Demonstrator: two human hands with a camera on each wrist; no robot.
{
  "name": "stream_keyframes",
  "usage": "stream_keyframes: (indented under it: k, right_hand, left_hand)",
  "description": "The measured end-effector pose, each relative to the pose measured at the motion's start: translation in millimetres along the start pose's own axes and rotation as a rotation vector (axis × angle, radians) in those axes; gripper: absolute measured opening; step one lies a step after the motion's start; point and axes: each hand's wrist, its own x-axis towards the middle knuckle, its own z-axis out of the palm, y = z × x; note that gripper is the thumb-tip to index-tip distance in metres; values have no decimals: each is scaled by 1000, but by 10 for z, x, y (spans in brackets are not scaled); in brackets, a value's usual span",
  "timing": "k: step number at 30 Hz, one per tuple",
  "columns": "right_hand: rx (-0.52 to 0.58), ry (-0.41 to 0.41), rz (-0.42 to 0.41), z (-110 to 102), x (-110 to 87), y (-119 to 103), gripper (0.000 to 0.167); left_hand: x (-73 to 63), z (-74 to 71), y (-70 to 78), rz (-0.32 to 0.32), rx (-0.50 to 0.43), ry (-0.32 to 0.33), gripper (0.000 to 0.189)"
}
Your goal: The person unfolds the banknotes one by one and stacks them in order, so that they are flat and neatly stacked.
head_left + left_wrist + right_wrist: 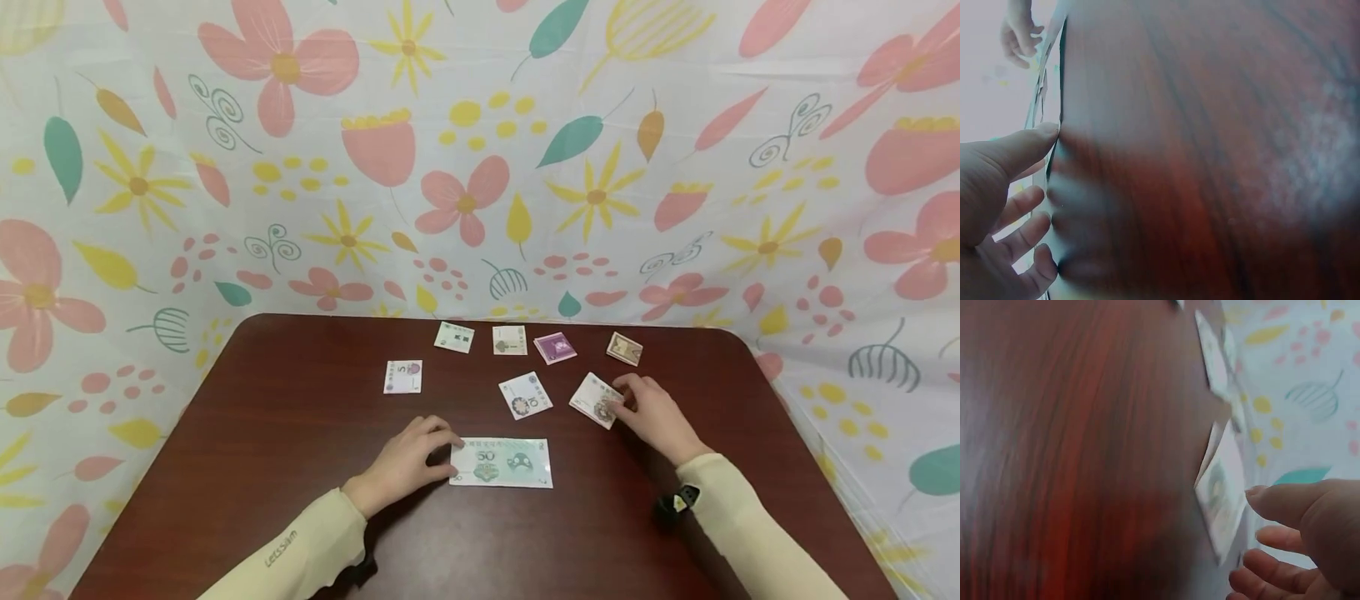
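A green banknote (501, 462) printed with 50 lies flat and unfolded near the middle of the table. My left hand (411, 465) rests at its left end, the thumb and a fingertip touching that short edge; the left wrist view has the fingers (1032, 228) relaxed and spread. Farther right, my right hand (660, 412) reaches to a folded banknote (597, 400) with a brownish print. Its thumb (1266, 503) and fingertips come right up to the note's right side. In the right wrist view this note stands slightly parted at its fold.
Several other folded notes lie around: a purple-printed 5 (403, 377), a blue-printed 10 (527, 395), a greenish one (454, 337), a pale one (510, 340), a purple one (555, 348) and a brown one (625, 348). A flowered cloth (465, 200) hangs behind the dark wooden table (262, 433).
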Motion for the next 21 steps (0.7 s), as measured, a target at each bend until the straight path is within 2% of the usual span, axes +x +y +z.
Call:
stream_keyframes:
  k: [8, 12, 21]
  right_hand:
    - [14, -77, 127, 28, 16, 175, 56]
    - [30, -118, 157, 53, 33, 189, 67]
    - [-2, -153, 167, 59, 56, 140, 57]
  left_hand:
    - [-7, -8, -3, 13, 17, 11, 33]
    - [0, -5, -7, 23, 16, 13, 33]
    - [3, -6, 0, 9, 13, 4, 32]
